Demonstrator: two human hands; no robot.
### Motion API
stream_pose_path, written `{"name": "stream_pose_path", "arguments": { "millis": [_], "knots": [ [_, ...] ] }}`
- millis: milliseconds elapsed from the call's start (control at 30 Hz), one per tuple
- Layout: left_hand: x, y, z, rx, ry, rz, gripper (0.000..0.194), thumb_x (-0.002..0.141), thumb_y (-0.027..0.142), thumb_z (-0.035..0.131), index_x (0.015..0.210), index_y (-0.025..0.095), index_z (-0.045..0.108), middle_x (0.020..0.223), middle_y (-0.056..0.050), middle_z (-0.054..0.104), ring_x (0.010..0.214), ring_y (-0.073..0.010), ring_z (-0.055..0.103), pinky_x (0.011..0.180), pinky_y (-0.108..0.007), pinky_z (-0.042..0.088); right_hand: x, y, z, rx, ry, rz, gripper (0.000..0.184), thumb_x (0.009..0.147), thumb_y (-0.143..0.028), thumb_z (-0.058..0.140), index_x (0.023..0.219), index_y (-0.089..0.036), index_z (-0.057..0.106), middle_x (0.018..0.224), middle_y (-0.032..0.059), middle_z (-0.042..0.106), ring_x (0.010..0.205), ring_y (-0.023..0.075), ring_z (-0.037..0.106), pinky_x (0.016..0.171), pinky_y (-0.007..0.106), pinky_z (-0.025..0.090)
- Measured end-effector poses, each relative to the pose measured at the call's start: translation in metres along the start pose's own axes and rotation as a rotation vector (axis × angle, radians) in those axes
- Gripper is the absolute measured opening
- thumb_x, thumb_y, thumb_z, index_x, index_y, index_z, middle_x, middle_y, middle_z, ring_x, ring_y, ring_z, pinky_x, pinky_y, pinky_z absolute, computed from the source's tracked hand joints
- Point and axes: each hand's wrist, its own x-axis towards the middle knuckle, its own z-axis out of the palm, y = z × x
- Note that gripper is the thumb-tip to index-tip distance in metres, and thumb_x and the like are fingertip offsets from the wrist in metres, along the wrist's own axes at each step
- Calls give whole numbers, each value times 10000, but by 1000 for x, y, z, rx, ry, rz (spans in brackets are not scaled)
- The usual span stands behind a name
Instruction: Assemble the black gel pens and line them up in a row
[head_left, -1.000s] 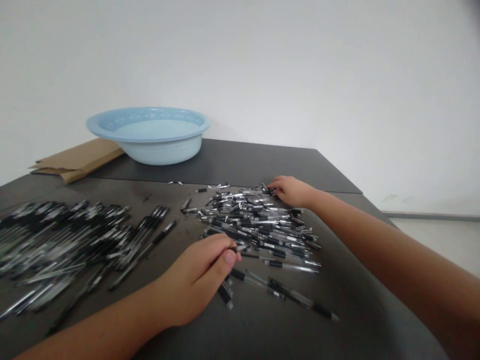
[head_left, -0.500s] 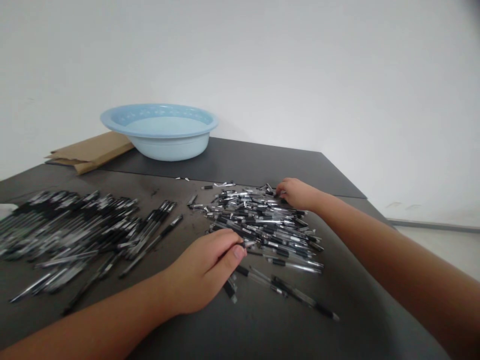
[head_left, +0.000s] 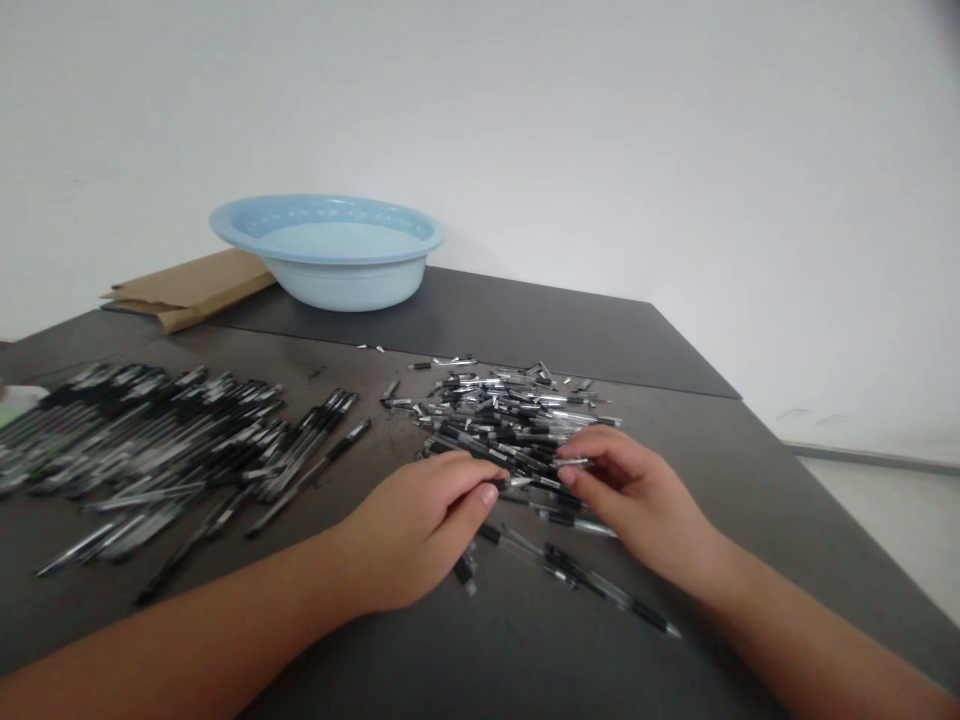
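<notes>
So we're pinching a dark pen (head_left: 516,483) in our left hand (head_left: 420,525), thumb pressing against fingers, most of it hiding in the fist, and its pale tip is pointing right, roughly toward our right hand (head_left: 645,500). That one's pinching a small shiny piece (head_left: 574,462) between thumb and fingertips, too blurry to tell what. Tip and piece are facing each other across a gap, not touching, the piece sitting slightly higher in our view. Both hands are working by the pile of pens (head_left: 510,410) on the bench (head_left: 375,660)
</notes>
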Motion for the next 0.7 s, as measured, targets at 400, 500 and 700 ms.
{"name": "stream_pose_path", "arguments": {
  "millis": [400,500,700],
  "knots": [
    [5,-12,6,91,-1,-61,254,1029,360,577,1184,269,756,1174,-12,794,1081,-222,729,956,-343,528,-22,-2,15,108,-6,-2,151,985,-259,684,1101,-289,776,1096,57,800,1006,213,755,898,383,624],
    [6,-13,6,86,-22,-58,252,1030,362,584,1187,272,760,1174,-7,795,1076,-217,731,953,-339,529,-24,-4,17,99,-38,-21,158,991,-269,678,1113,-293,774,1133,65,798,1046,226,751,902,391,626],
    [5,-9,6,17,-59,9,249,1009,281,598,1197,267,761,1139,-12,777,1029,-178,717,913,-295,530,-29,-1,23,190,-54,89,139,965,-307,721,1093,-302,776,1089,49,815,967,217,776,805,353,646]
  ]
}}
